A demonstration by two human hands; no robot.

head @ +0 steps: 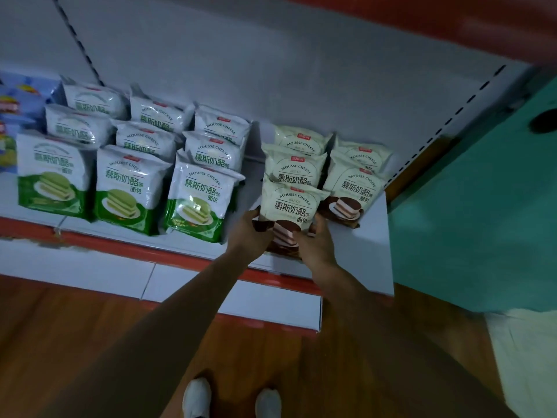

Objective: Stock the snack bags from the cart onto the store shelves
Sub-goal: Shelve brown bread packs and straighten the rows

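Note:
A cream-and-brown snack bag (294, 206) stands at the front of the left brown row on the white shelf (370, 236). My left hand (248, 233) grips its lower left corner. My right hand (316, 242) grips its lower right edge, thumb over the front. Two more brown bags (297, 167) stand behind it, and another brown row (351, 188) stands to its right. Three rows of green-and-white bags (132, 185) fill the shelf to the left. The cart is out of view.
A red strip (120, 247) runs along the shelf's front edge, with a lower white shelf (229, 297) beneath. Blue packets (12, 116) sit at far left. A teal wall (470, 221) stands to the right. Wooden floor and my shoes (232, 399) lie below.

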